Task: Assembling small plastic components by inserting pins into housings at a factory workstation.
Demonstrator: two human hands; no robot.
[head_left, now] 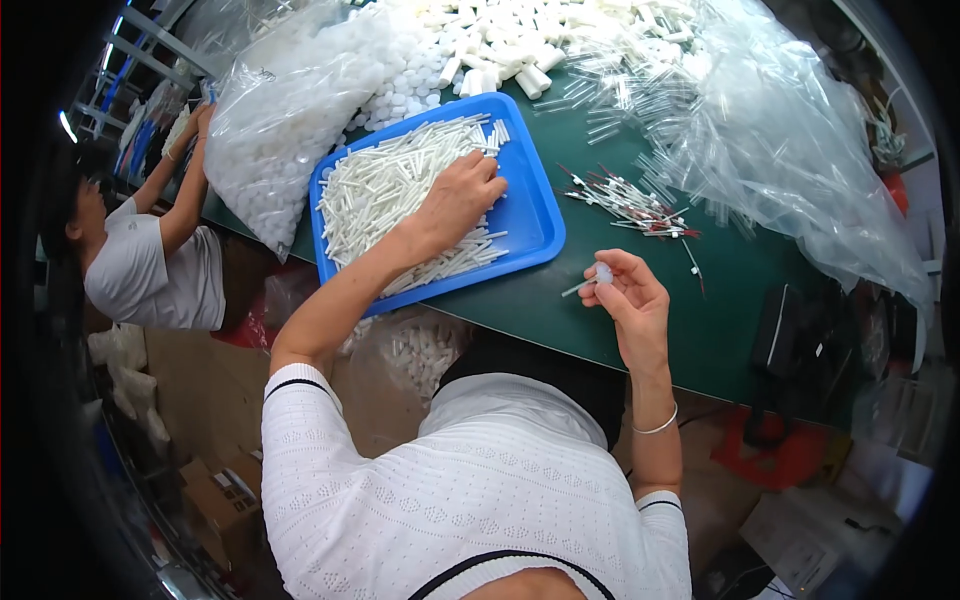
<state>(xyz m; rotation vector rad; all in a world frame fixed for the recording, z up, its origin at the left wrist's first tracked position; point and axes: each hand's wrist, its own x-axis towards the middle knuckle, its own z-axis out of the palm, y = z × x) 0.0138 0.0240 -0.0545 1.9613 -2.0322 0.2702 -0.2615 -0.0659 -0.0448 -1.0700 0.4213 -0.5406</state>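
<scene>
My left hand (462, 195) lay loosely curled on the white sticks (385, 190) in the blue tray (535, 215), grip unclear. My right hand (630, 295) pinched a small white cap (603, 273) with a stick above the green bench (600, 330).

Tray (535, 215) of white sticks (385, 190) lying left of red-tipped stick pile (630, 205); bag of caps (280, 110) sitting behind tray.

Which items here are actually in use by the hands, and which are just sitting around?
In use:
- left hand on white tubes in blue tray
- right hand pinching small white cap with thin tube

Lying about:
- red-tipped sticks
- bag of white caps
- clear tubes
- clear plastic sheet
</scene>
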